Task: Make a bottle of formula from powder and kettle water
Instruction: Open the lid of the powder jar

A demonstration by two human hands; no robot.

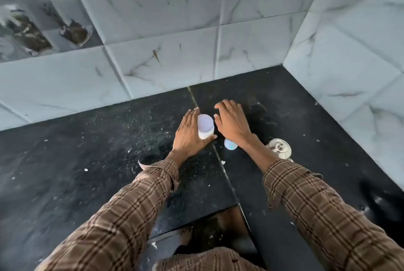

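left hand holds bottle (upright) | right hand open beside it

marbled wall tiles, black countertop

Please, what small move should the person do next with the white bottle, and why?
Probably the right hand should close on the top of the white bottle. The left hand already holds the bottle upright on the black counter, while the right hand hovers beside it, fingers spread and holding nothing. A small white cap lies under the right wrist.
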